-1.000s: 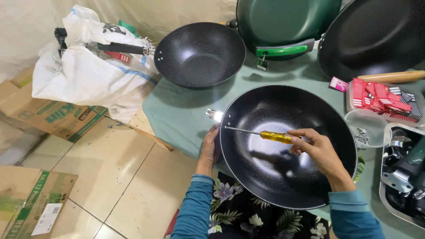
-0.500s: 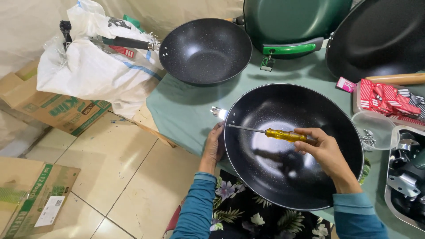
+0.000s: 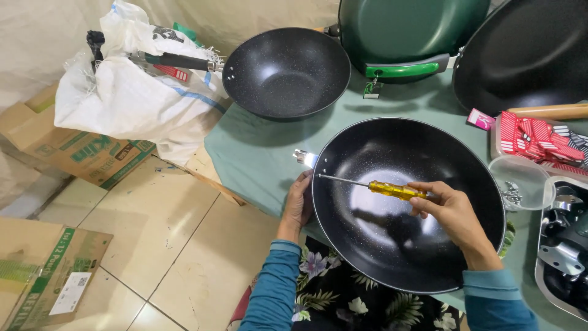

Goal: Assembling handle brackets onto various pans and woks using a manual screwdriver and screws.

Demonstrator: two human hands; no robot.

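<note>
Over black wok (image 3: 422, 245) | right hand (image 3: 453, 211) clenched on yellow screwdriver (image 3: 395, 190), shaft pointing left to rim bracket (image 3: 304, 157) | left hand (image 3: 298, 202) clasps rim beside it.

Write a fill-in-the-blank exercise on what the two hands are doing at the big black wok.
1. The right hand holds a screwdriver with a ____ handle.
2. The left hand grips the ____ edge of the black wok.
3. The screwdriver's tip points at the wok's rim beside a small ____ bracket.
4. The wok rests on a ____ tablecloth.

Missing words: yellow; left; metal; green
</note>
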